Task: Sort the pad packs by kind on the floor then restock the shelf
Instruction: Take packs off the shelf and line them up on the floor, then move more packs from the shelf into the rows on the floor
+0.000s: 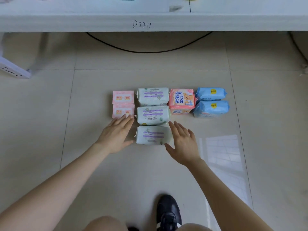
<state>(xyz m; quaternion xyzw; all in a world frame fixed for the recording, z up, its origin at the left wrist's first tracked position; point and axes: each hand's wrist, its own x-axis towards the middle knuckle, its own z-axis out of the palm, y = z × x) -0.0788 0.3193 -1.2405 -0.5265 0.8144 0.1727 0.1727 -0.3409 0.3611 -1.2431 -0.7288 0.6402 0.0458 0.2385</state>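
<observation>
Head view: the packs lie sorted in four columns on the floor [150,64], in front of the shelf [100,22]. From left to right there are two pink boxes [123,97], three white packs [152,115], a bear pack [182,99] and two blue packs [212,108].

The near pack [152,135], last in the white column, lies straight between the hands. Its long axis runs left to right across the view, one short end toward each palm, with the printed face up.

The left hand [115,135] is flat with straight fingers and holds nothing. Its fingertips reach the nearer pink box and its thumb lies just beside the near pack's left end. The right hand [182,144] is also flat, fingers slightly spread and holding nothing, with its thumb at the pack's near right corner. Whether either hand actually touches the pack I cannot tell.

Both hands are about equally near it, so neither has the lead. Sorting looks finished. Judging by the layout, the next move is to close both palms inward along the pack's long axis, either to square it in line or to lift it toward the shelf beyond the columns.
</observation>
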